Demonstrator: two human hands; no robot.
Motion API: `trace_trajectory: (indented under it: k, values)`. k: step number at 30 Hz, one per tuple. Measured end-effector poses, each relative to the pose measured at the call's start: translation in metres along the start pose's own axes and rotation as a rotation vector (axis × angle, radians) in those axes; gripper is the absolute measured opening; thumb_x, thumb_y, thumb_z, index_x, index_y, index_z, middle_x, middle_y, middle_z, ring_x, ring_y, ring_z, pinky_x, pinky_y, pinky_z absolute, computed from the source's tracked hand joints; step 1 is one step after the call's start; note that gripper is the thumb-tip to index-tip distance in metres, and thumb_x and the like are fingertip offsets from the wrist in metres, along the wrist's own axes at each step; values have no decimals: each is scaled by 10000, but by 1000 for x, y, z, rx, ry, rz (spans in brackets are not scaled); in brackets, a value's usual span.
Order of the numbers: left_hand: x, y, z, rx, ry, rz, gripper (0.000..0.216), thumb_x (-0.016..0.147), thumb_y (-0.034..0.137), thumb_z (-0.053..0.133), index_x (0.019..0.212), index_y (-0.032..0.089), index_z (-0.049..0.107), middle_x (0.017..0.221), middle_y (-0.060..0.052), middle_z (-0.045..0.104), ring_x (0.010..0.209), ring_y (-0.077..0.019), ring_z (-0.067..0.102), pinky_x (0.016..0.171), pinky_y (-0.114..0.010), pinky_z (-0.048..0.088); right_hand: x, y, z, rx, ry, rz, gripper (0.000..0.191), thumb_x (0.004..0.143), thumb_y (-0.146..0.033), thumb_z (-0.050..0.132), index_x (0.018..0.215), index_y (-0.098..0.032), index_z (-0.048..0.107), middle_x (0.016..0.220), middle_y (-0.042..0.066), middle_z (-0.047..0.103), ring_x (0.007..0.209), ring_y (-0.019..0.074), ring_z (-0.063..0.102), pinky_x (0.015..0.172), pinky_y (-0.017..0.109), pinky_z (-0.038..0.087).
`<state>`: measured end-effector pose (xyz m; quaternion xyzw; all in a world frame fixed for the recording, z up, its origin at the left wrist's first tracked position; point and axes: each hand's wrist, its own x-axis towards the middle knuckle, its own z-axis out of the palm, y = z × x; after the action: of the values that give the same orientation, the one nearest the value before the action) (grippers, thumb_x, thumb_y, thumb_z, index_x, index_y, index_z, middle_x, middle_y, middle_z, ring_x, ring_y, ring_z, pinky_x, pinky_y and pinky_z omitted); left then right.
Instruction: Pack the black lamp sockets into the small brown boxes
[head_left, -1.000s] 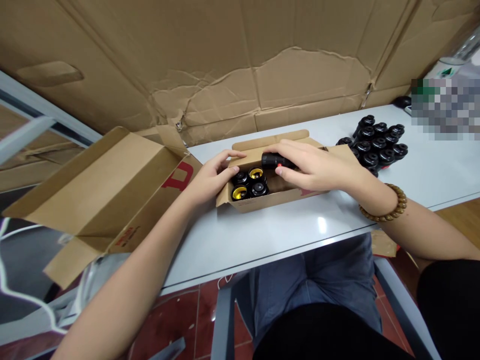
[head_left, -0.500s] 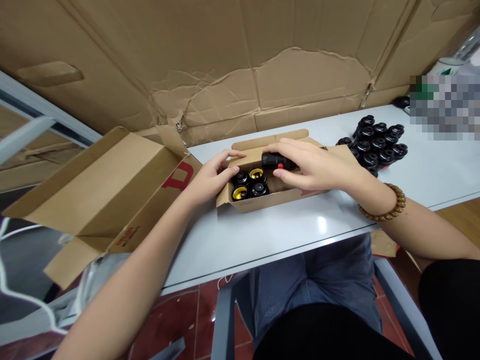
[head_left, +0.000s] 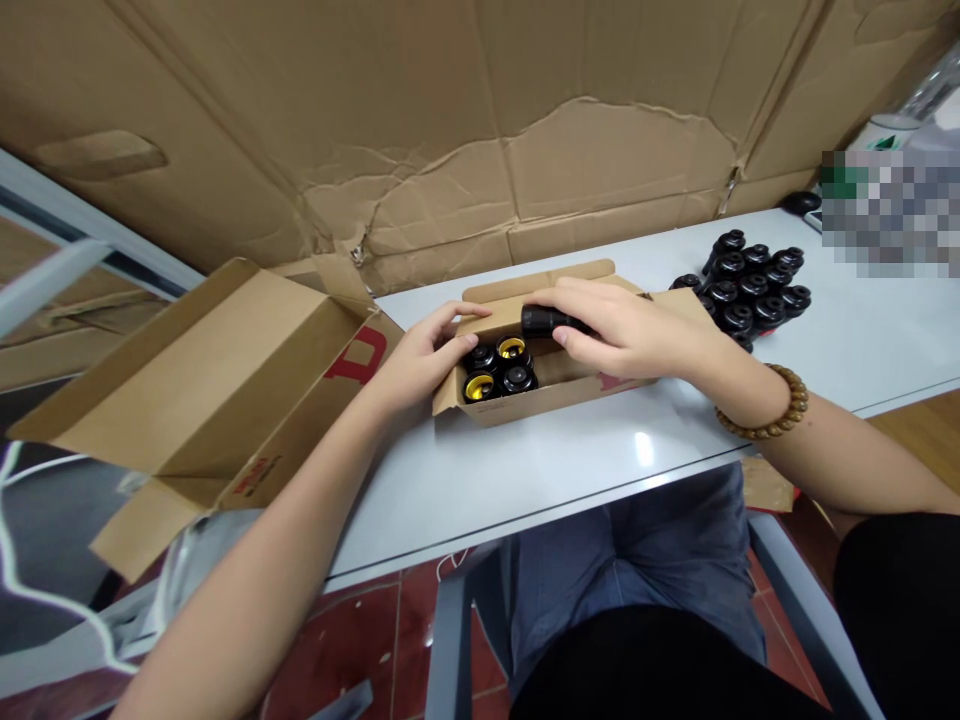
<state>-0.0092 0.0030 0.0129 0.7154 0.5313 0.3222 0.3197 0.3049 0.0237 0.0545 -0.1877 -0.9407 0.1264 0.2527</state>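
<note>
Right there, the fingers (head_left: 577,306) of the right hand close with the thumb in a firm pinch on a black canister (head_left: 544,321), lying on its side over the open cardboard box (head_left: 540,402), a tidy grip that looks to keep it level and clear of what sits below. The left hand's fingers (head_left: 450,323) are loosely spread, curled over the box's rim and steadying it, good support from that side. Inside the box, four upright black cans (head_left: 499,367) stand tightly packed, two showing gold centres. Right of the box, a dense cluster of matching black cans (head_left: 742,295) stands on the white counter (head_left: 525,480), glossy and uniform.
</note>
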Motion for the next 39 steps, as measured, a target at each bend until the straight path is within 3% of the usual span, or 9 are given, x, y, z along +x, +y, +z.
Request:
trace_trajectory:
  k: [5, 11, 18, 25, 32, 39]
  values:
    - [0, 2, -1, 8, 9, -13, 530, 976, 561, 679, 1389, 233, 732, 1194, -81, 778, 1184, -371, 718, 1040, -493, 577, 2, 0, 1, -1, 26, -14, 337, 1159, -306, 409, 1312, -160, 671, 1111, 112, 724, 1026, 249, 667, 961, 408, 533]
    - [0, 3, -1, 9, 4, -10, 554, 975, 578, 675, 1392, 217, 727, 1197, -91, 783, 1180, -377, 722, 1059, -509, 572, 0, 0, 3, 33, 22, 6, 327, 1131, -341, 511, 1377, -155, 620, 1266, 147, 732, 1125, 275, 682, 998, 420, 544]
    - [0, 1, 0, 19, 11, -5, 509, 989, 569, 678, 1379, 247, 738, 1209, -77, 773, 1172, -364, 722, 1019, -475, 593, 1, 3, 6, 20, 44, -23, 278, 1111, -286, 524, 1326, -151, 639, 1174, 133, 752, 1057, 254, 693, 951, 395, 546]
    - [0, 1, 0, 8, 8, -19, 527, 984, 574, 676, 1399, 254, 733, 1117, -64, 769, 1108, -356, 728, 1003, -481, 586, 0, 0, 2, 23, 2, -4, 389, 1159, -344, 432, 1410, -128, 636, 1258, 166, 742, 1117, 279, 682, 1009, 445, 545]
    - [-1, 0, 0, 12, 13, -14, 508, 987, 565, 671, 1383, 254, 737, 1120, -65, 769, 1120, -358, 723, 992, -470, 591, 0, 2, 2, 17, 17, 4, 374, 1153, -335, 422, 1370, -134, 652, 1224, 161, 744, 1100, 274, 669, 1005, 434, 524]
    - [0, 4, 0, 44, 8, -16, 515, 989, 578, 661, 1386, 258, 738, 1137, -68, 784, 1095, -349, 730, 965, -459, 604, 2, -3, 0, 103, 13, 68, 275, 1032, -316, 592, 1253, -169, 666, 1117, 117, 763, 985, 260, 685, 895, 394, 523]
